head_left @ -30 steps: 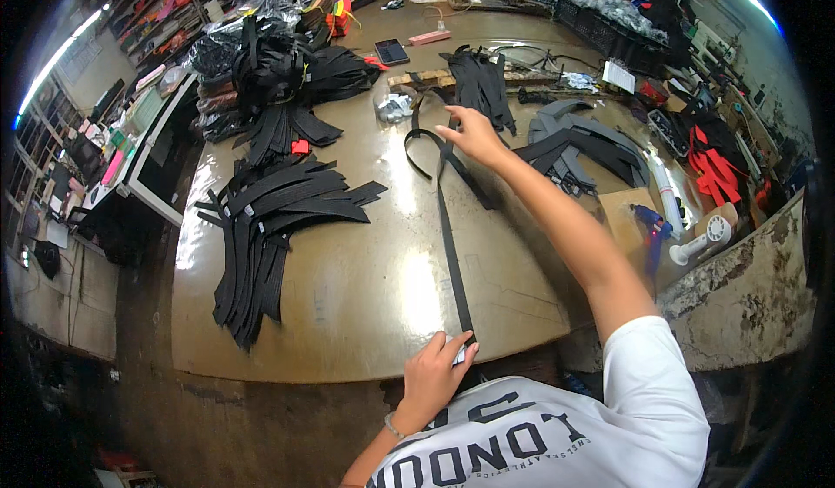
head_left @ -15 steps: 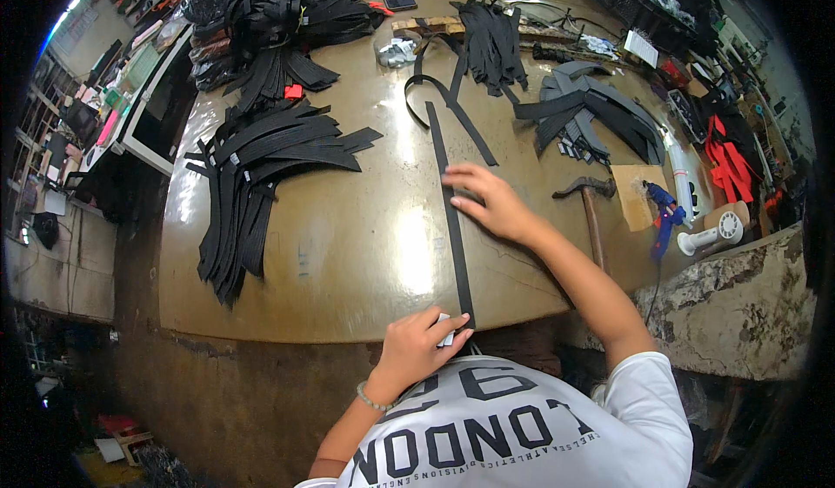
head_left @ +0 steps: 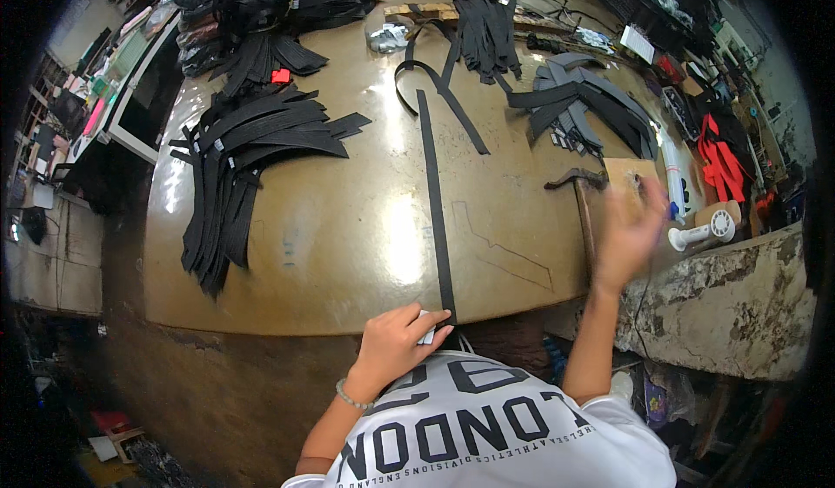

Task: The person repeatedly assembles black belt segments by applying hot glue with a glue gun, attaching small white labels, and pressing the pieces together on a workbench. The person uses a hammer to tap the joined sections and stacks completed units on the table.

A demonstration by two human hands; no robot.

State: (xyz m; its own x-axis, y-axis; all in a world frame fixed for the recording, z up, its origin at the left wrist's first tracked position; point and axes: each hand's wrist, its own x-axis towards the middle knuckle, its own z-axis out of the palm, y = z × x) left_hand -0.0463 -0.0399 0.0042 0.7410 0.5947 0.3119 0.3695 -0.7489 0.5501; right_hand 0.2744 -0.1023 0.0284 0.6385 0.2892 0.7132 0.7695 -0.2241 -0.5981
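Scanning the room from left to right, we see a white-edged side desk [head_left: 132, 143], then our glossy brown tabletop [head_left: 348, 253], which carries a pile of dark straps [head_left: 230, 170], a looped strap [head_left: 464, 123], a heap of grey and black strips [head_left: 578, 110], a hammer [head_left: 584, 218] and a white spool [head_left: 700, 231], with a mottled wall [head_left: 722, 284] beyond its right side. Between the pile and the long black strap [head_left: 434, 201] we have a broad stretch of surface, and between that strap and the hammer another, marked with a faint drawn outline [head_left: 504, 253]. The long black strap lies nearly straight, its near end at the table's near edge. Our left hand [head_left: 396, 336] is curled, finger and thumb together on that near end, a small white piece [head_left: 426, 335] showing among the fingers. Our right hand [head_left: 633, 227] is blurred beside a cardboard piece [head_left: 626, 167]; we cannot tell how far it opens or whether it holds anything.
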